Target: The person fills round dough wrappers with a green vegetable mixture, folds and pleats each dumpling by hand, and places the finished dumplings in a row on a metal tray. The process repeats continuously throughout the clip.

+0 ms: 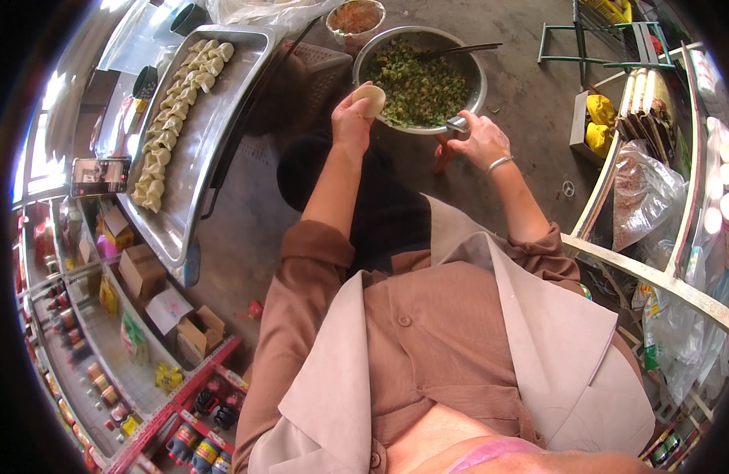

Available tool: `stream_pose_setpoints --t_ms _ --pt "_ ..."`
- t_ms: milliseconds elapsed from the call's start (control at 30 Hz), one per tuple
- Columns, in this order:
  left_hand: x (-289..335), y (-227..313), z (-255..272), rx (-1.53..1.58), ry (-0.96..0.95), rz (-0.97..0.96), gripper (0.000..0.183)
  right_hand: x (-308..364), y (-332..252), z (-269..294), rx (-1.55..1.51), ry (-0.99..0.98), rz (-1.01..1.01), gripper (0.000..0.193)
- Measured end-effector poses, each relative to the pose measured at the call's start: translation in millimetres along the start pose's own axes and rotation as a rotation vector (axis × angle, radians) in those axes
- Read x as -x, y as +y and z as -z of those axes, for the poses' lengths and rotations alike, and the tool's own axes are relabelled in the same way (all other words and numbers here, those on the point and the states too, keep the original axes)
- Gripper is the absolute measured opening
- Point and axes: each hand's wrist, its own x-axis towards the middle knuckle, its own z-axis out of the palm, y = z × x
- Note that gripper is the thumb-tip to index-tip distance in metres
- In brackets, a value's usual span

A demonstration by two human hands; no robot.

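Observation:
My left hand (pixel 350 125) pinches a round, pale dumpling wrapper (pixel 370 101) beside the near left rim of a metal bowl (pixel 480 93). Chopped green filling (pixel 418 83) lies in that bowl, and dark chopsticks (pixel 475 48) rest across its far right rim. At the bowl's near right edge, my right hand (pixel 483 142) is closed on a short silvery metal utensil (pixel 457 124); its exact kind is too small to tell. To the left, a long metal tray (pixel 209 126) carries rows of folded dumplings (pixel 168 118).
A tub of reddish food (pixel 355 17) stands behind the bowl. Stocked shelves (pixel 88 316) line the left side. On the right are a pale rack frame (pixel 657 276), a box with yellow packets (pixel 599 125) and a green metal stand (pixel 566 59). A white plastic basket (pixel 321 59) sits near the tray.

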Motion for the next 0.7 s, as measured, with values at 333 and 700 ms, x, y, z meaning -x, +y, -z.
stream_pose_setpoints --t_ms 333,700 --pt "-2 -3 3 -0.116 0.033 0.012 0.024 -51 8 -55 -1.102 0.181 -0.1 0.021" --pt "4 1 -6 -0.279 -0.026 0.133 0.035 -43 18 -23 -0.019 0.557 0.388 0.015"
